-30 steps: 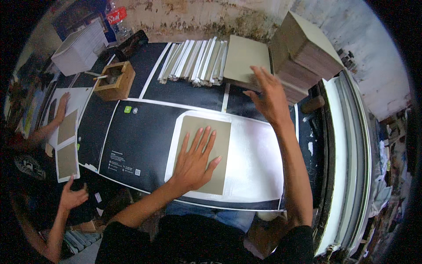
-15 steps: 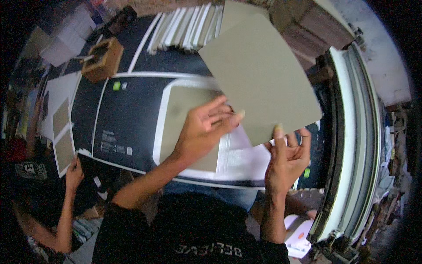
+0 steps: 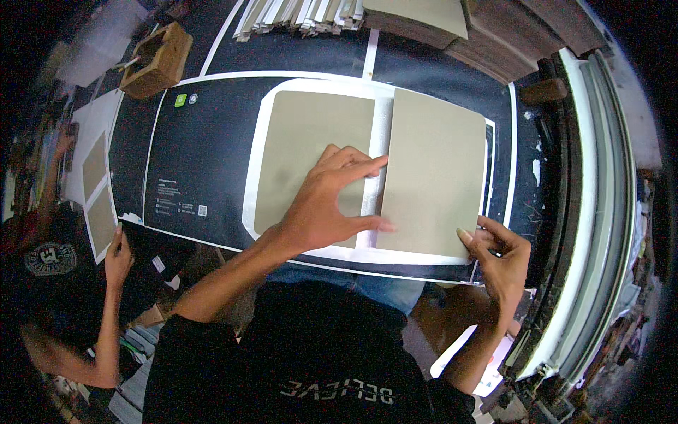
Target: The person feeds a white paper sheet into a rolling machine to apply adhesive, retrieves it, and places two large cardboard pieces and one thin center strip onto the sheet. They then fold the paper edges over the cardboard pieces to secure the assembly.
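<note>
A right-hand grey-brown cardboard panel (image 3: 434, 177) lies over a white sheet (image 3: 252, 191), parallel to a second cardboard panel (image 3: 318, 152). A narrow shiny white gap separates the panels. My left hand (image 3: 318, 205) is open, its index finger and thumb spread along the left edge of the right-hand panel. At that panel's near right corner, my right hand (image 3: 501, 254) pinches the edge between thumb and fingers. I cannot tell whether this corner is pressed fully flat.
Black printed sheets (image 3: 205, 155) cover the table. A wooden box (image 3: 155, 60) stands at the far left, cardboard strips (image 3: 300, 15) and a board stack (image 3: 487, 42) at the back. Long metal rails (image 3: 586, 212) run along the right. At left, another person's hand (image 3: 119, 258) holds a white-bordered sheet.
The right-hand cardboard panel has come down from the air onto the white sheet. My right hand moved right and nearer with its corner; my left fingers spread along its left edge.
</note>
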A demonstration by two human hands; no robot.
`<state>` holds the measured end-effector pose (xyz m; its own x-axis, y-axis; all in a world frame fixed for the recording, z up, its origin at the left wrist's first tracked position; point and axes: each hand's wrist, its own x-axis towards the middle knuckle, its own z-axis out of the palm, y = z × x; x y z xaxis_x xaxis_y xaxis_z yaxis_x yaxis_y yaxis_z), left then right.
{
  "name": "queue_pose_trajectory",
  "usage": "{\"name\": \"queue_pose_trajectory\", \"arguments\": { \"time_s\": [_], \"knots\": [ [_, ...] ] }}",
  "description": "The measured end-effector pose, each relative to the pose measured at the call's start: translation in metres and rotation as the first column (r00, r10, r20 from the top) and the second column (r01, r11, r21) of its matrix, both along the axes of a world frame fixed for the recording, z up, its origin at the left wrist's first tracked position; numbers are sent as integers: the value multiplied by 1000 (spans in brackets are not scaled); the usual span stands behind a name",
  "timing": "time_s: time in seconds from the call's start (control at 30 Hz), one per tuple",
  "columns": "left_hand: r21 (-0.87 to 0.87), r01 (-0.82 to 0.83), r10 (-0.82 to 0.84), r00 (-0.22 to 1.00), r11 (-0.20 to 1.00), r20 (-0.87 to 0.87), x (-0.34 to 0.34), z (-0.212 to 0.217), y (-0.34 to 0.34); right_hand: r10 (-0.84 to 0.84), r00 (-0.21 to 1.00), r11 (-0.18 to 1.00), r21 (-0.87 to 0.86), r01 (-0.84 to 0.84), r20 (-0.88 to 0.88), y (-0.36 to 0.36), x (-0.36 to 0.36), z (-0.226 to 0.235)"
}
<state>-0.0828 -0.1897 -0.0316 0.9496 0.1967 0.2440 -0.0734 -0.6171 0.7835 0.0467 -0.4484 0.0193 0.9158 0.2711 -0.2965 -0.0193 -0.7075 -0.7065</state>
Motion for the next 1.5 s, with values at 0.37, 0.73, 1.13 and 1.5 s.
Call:
{"name": "queue_pose_trajectory", "arguments": {
  "time_s": [0.37,0.73,1.13,1.5],
  "knots": [
    [90,83,-70,988,992,-136,-5,-8,-2,40,999,999,-25,-40,-4,-10,-2,-12],
    [87,84,-69,983,993,-168,-4,-11,-1,-5,1000,996,-88,6,10,-8,-4,-17],
    [124,131,-109,979,984,-173,12,4,7,12,999,999,-30,-13,-34,-13,2,-22],
    [174,209,-159,951,962,-265,23,0,11,-11,998,996,-87,7,-55,-5,3,-12]
  ]
}}
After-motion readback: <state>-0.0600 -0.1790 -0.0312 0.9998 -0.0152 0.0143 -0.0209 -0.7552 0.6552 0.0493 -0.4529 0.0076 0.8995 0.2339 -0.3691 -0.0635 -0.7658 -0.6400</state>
